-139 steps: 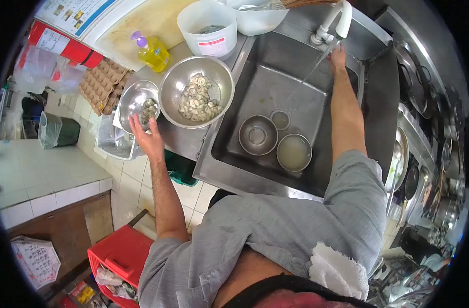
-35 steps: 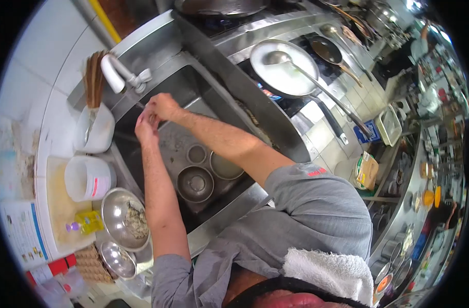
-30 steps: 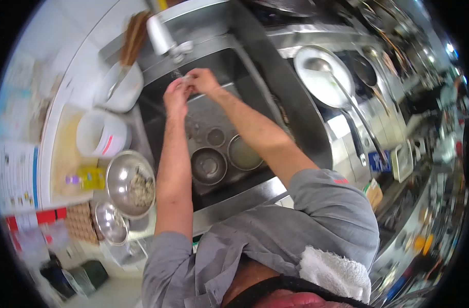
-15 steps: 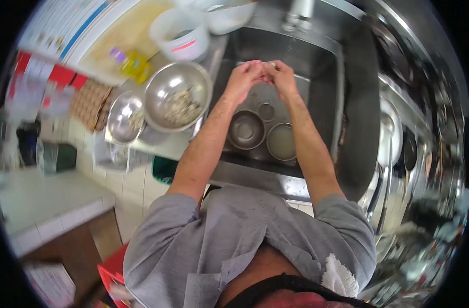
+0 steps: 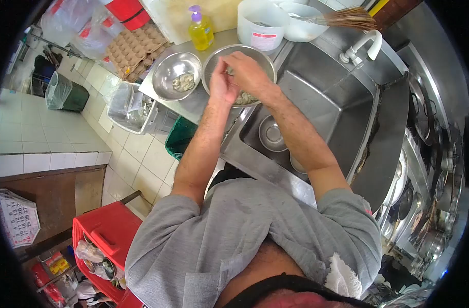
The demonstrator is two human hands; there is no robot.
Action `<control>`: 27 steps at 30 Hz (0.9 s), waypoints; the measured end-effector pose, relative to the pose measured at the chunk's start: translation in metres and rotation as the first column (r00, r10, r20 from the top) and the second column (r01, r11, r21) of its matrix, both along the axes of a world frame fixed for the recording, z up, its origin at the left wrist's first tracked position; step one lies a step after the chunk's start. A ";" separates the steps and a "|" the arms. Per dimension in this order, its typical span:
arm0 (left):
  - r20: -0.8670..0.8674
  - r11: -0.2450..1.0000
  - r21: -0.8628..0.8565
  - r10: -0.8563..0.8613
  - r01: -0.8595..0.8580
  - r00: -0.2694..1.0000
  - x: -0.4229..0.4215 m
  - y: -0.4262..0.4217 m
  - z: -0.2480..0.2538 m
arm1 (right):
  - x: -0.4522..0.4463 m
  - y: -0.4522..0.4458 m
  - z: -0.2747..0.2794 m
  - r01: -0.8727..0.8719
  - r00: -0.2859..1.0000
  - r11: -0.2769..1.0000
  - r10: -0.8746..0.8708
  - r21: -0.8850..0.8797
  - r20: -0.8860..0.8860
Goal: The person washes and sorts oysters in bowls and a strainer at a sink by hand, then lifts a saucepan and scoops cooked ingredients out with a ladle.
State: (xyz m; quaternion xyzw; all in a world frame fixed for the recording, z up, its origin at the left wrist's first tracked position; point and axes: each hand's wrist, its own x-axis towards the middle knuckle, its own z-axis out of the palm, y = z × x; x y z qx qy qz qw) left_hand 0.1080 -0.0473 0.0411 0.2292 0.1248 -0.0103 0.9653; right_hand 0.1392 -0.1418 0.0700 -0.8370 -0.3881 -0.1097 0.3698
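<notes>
Sink (image 5: 314, 90) and surface (image 5: 196, 105) are set side by side in steel, the surface being to the sink's left. On the surface, just beside the sink, a large bowl (image 5: 267, 64) is seen with pale, soft-looking pieces (image 5: 245, 98) inside. Over it the left hand (image 5: 224, 84) and right hand (image 5: 245, 71) are brought close together, fingers bent and narrowly gathered; whether anything is held between them cannot be told. Farther left of the sink, a smaller bowl (image 5: 165, 72), with a small heap (image 5: 183, 82) in it, is placed near egg trays (image 5: 134, 51). Behind the bowls, a yellow soap bottle (image 5: 201, 36) is stood upright, and a white tub (image 5: 260, 31) is kept near the sink's far left corner. Thin water (image 5: 339, 81) is let down from the faucet (image 5: 370, 49) at the sink's far edge, while a metal dish (image 5: 272, 133) is left in the near part of the basin. Left of the sink, at floor level, a green-lined bin (image 5: 179, 137) is stationed on pale tiles (image 5: 135, 146), and a red box (image 5: 109, 223) is seen nearer the wearer. Pans (image 5: 424, 110) are crowded beyond its right side.
</notes>
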 end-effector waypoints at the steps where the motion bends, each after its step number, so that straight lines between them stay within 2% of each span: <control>1: 0.002 1.000 -0.003 0.003 -0.003 1.000 0.000 0.012 -0.003 | -0.001 0.013 0.001 -0.048 0.999 0.999 0.048 0.012 0.006; 2: 0.010 0.998 -0.024 0.056 -0.056 0.998 0.002 0.027 -0.008 | 0.000 0.026 0.002 -0.047 0.999 0.999 0.047 0.010 0.006; 4: 0.013 0.994 -0.048 0.101 -0.100 0.995 0.009 0.057 -0.022 | 0.004 0.044 0.008 -0.230 0.973 0.972 0.229 0.059 0.022; 5: 0.036 0.989 -0.036 0.143 -0.142 0.989 0.012 0.073 -0.028 | 0.008 0.045 0.012 -0.226 0.974 0.973 0.225 0.056 0.021; 7: 0.060 0.983 -0.030 0.184 -0.182 0.981 0.010 0.096 -0.021 | 0.015 0.047 0.018 -0.219 0.968 0.939 0.174 0.266 0.183; 8: 0.057 0.960 0.050 0.274 -0.276 0.960 0.005 0.106 -0.010 | 0.014 0.043 0.017 -0.049 0.999 0.941 0.048 0.335 0.010; 9: 0.059 0.921 0.132 0.361 -0.366 0.931 0.000 0.116 -0.003 | 0.019 0.035 0.013 -0.048 0.999 0.942 0.048 0.333 0.007; 10: 0.057 0.922 0.130 0.361 -0.366 0.931 0.000 0.131 -0.012 | 0.029 0.026 0.004 0.054 0.990 0.988 -0.034 0.143 -0.139; 11: 0.076 0.810 0.469 0.359 -0.352 0.930 0.002 0.146 -0.026 | 0.036 0.018 -0.006 0.129 0.955 0.990 -0.142 -0.064 -0.262; 12: 0.095 0.594 0.747 0.349 -0.298 0.932 0.004 0.158 -0.034 | 0.039 0.009 -0.027 0.133 0.954 0.989 -0.146 -0.064 -0.260; 13: 0.097 0.596 0.746 0.344 -0.297 0.934 0.004 0.168 -0.034 | 0.043 0.001 -0.055 0.105 0.974 0.974 -0.142 -0.201 -0.178; 14: 0.114 0.151 0.976 0.248 -0.155 0.962 0.002 0.175 -0.034 | 0.044 -0.004 -0.070 0.085 0.987 0.938 -0.125 -0.336 -0.098; 15: 0.079 -0.352 0.936 0.154 -0.020 0.985 -0.001 0.175 -0.029 | 0.041 -0.005 -0.071 0.089 0.987 0.937 -0.129 -0.337 -0.099; 16: -0.046 -0.382 0.920 0.130 0.092 0.991 -0.002 0.171 -0.024 | 0.035 -0.005 -0.073 0.031 0.976 0.898 -0.122 -0.439 -0.180; 17: -0.046 -0.383 0.919 0.124 0.091 0.991 -0.005 0.163 -0.022 | 0.032 -0.004 -0.074 -0.034 0.958 0.848 -0.124 -0.529 -0.259; 18: 0.074 -0.624 0.779 0.188 0.060 0.979 -0.009 0.153 -0.021 | 0.036 -0.004 -0.086 0.010 0.976 0.847 -0.124 -0.532 -0.180; 19: 0.206 -0.816 0.575 0.213 0.058 0.955 -0.012 0.142 -0.018 | 0.039 -0.004 -0.089 0.012 0.974 0.847 -0.129 -0.531 -0.184; 20: 0.203 -0.817 0.574 0.208 0.056 0.957 -0.012 0.134 -0.012 | 0.043 -0.004 -0.092 0.034 0.954 0.861 -0.180 -0.508 -0.241; 22: 0.163 -0.635 0.770 0.106 -0.059 0.981 -0.010 0.115 0.006 | 0.044 -0.008 -0.087 0.061 0.926 0.874 -0.229 -0.481 -0.299; 23: 0.166 -0.637 0.769 0.103 -0.063 0.981 -0.005 0.108 0.006 | 0.046 -0.013 -0.078 0.087 0.899 0.925 -0.233 -0.369 -0.370; 24: 0.197 -0.554 0.814 -0.025 -0.178 0.980 0.001 0.101 0.004 | 0.048 -0.019 -0.067 0.120 0.869 0.960 -0.225 -0.253 -0.440; 25: 0.236 -0.451 0.848 -0.150 -0.278 0.960 0.003 0.091 0.007 | 0.050 -0.025 -0.061 0.123 0.869 0.960 -0.226 -0.251 -0.440; 26: 0.238 -0.451 0.847 -0.153 -0.281 0.959 0.006 0.078 0.009 | 0.053 -0.032 -0.055 0.152 0.716 0.987 -0.080 0.043 -0.693; 27: 0.163 -0.145 0.971 -0.179 -0.189 0.970 0.009 0.060 0.020 | 0.057 -0.041 -0.048 0.251 0.526 0.915 0.144 0.315 -0.838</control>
